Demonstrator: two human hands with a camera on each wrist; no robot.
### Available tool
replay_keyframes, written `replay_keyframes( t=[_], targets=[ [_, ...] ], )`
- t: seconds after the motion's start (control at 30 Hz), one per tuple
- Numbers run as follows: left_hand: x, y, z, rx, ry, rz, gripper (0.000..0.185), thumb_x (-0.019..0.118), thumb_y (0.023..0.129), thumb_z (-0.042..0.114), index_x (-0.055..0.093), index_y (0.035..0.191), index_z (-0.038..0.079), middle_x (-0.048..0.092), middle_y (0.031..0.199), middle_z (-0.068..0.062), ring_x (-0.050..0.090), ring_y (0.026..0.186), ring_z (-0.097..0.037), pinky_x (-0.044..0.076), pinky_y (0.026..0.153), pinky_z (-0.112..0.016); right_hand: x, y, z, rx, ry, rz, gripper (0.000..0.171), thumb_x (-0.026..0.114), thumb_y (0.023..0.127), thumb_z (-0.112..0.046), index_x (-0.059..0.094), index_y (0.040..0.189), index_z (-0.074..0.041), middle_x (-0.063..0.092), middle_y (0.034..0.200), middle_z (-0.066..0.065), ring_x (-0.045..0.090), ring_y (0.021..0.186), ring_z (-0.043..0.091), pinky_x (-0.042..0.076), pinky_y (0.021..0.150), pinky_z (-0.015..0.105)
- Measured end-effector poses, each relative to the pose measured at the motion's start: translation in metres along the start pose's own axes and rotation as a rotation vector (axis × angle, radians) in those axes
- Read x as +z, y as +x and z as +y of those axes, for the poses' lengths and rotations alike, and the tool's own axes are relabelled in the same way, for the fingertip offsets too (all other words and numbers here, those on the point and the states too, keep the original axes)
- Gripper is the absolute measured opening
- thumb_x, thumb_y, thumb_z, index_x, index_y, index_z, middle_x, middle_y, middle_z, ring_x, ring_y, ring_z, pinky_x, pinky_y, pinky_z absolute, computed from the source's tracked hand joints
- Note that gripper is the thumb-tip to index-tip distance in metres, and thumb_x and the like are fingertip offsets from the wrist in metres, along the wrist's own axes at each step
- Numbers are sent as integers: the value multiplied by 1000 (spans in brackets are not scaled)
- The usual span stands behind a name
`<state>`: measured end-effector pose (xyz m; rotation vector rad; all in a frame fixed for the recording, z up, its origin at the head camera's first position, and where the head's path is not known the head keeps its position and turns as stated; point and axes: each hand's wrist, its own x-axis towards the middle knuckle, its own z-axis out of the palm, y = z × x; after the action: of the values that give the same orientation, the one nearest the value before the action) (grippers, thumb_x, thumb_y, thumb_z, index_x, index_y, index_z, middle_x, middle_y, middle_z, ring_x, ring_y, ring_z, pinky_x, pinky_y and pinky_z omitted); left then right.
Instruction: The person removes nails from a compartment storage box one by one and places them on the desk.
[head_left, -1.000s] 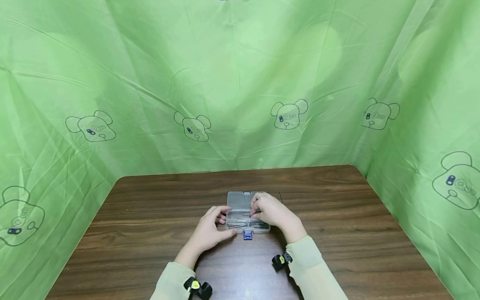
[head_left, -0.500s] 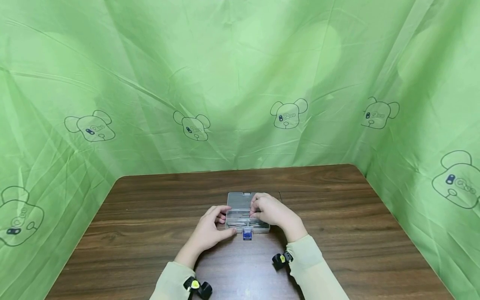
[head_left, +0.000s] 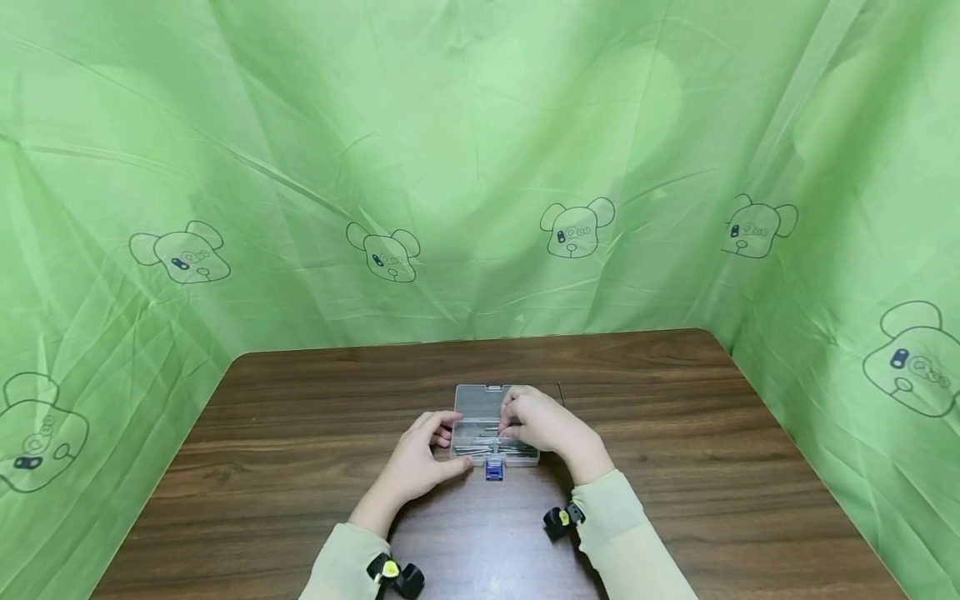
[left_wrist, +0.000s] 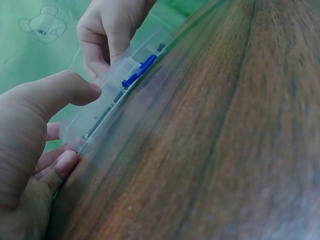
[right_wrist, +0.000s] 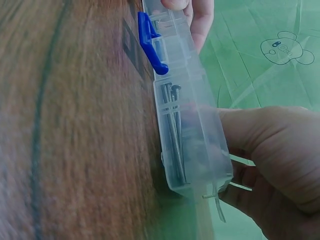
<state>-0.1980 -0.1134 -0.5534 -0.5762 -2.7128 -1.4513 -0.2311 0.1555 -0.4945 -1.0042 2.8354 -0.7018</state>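
A small clear plastic box (head_left: 480, 403) lies with its lid laid back on the brown wooden table (head_left: 300, 433); a blue latch (head_left: 494, 471) sticks out at its near edge. Thin metal nails (right_wrist: 172, 130) lie inside. My left hand (head_left: 444, 446) grips the box's left end, thumb on the near corner and fingers curled at the far side. My right hand (head_left: 514, 426) is curled over the right half of the box and pinches nails there. The left wrist view shows the box (left_wrist: 107, 107), the latch (left_wrist: 137, 75) and the right hand (left_wrist: 107, 30) beyond it.
Green cloth printed with bear faces (head_left: 480, 167) hangs behind and on both sides of the table. Black wrist cameras sit on the left sleeve (head_left: 393, 573) and the right sleeve (head_left: 562, 518). Bare wood lies left, right and in front of the box.
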Motion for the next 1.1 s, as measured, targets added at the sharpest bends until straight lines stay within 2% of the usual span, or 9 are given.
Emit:
replay_keyframes(
  t=[0.33, 0.63, 1.1],
  targets=[
    [0, -1, 0, -2, -2, -5, 67, 98, 81, 28, 68, 140, 18, 64, 116, 3, 65, 98, -12, 57, 91, -30, -2, -2, 3, -39, -2, -4, 12, 82, 98, -16, 76, 88, -16, 66, 112, 0, 62, 112, 24, 52, 104, 47],
    [0, -1, 2, 12, -4, 2, 69, 99, 80, 27, 68, 140, 16, 64, 116, 1, 65, 98, -12, 57, 91, -30, -9, -3, 2, -17, 36, 0, 7, 76, 104, -16, 74, 97, -14, 69, 106, -3, 66, 106, 20, 55, 100, 44],
    [0, -1, 1, 17, -3, 10, 70, 100, 79, 29, 68, 140, 17, 64, 116, 2, 65, 98, -12, 58, 91, -31, -12, -3, 0, 1, 46, 15, 6, 73, 106, -16, 72, 100, -14, 67, 99, -7, 64, 99, 15, 55, 94, 42]
  ],
)
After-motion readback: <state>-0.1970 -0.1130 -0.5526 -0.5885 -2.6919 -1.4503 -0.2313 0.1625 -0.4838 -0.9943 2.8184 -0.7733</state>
